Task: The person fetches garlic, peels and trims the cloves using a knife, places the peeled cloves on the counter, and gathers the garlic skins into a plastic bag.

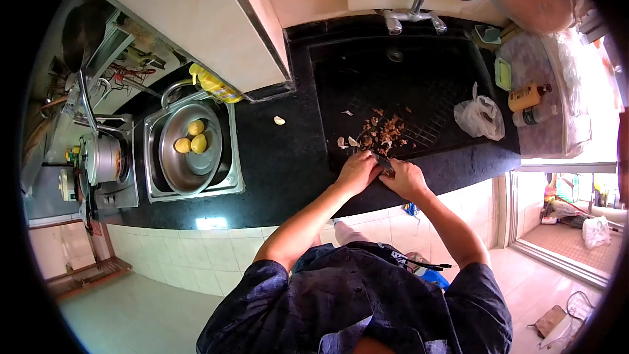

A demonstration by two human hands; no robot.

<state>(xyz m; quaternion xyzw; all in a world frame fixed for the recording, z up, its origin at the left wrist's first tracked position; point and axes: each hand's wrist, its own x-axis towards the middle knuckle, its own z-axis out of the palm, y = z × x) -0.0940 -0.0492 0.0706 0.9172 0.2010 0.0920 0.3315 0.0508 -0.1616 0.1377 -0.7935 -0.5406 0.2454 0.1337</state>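
Observation:
At the front edge of the black sink, my left hand and my right hand are close together, fingers curled inward. Between them shows a small dark object, partly covered by the fingers; its kind cannot be made out. Just beyond my hands, brown peelings lie scattered in the sink. A few pale, clove-like pieces lie near my left fingers, and another pale piece is on the black counter.
On the left, a metal bowl with three yellow, rounded items sits in a steel sink. A white plastic bag lies at the black sink's right. Behind stands the faucet; bottles stand right, a pot far left.

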